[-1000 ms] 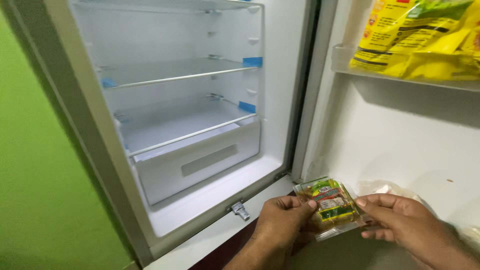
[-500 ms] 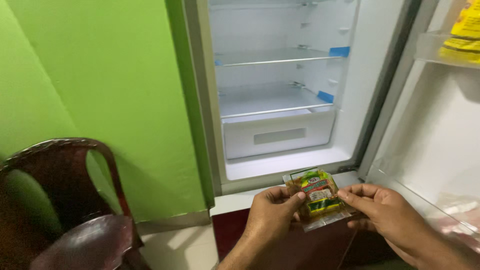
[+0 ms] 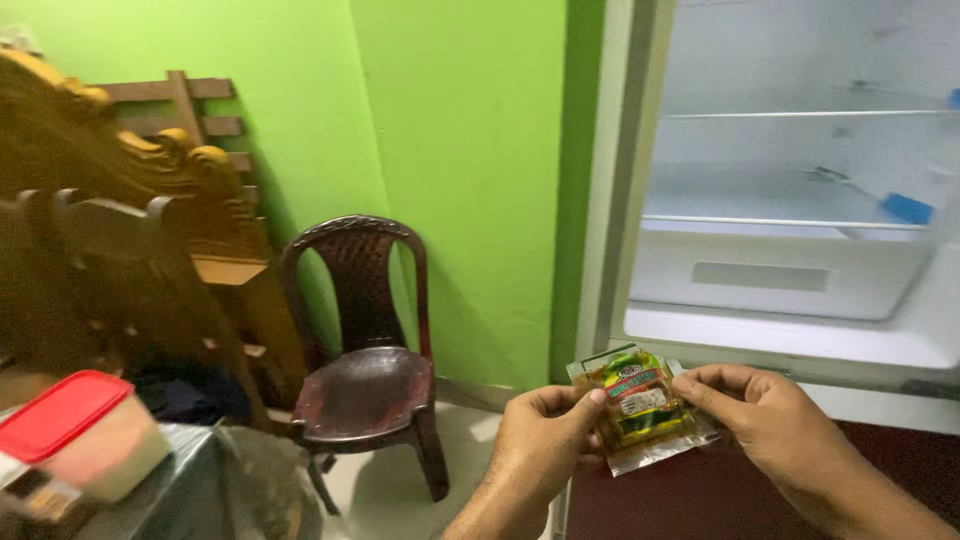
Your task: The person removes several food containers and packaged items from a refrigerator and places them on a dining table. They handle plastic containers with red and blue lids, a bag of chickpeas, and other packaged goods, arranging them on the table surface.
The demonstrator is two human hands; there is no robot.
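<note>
The person holds a small clear packet (image 3: 640, 408) with both hands, the left hand (image 3: 545, 445) pinching its left edge in a narrow grip and the right hand (image 3: 770, 425) pinching its right edge, low before the open fridge (image 3: 790, 270), beside a dark plastic chair (image 3: 365, 370).

Left hand (image 3: 545, 440) and right hand (image 3: 775, 430): both bare, no rings or watch; forearms uncovered, no sleeves in view.

Fridge interior (image 3: 800, 200) blurred, cut off at right edge.
</note>
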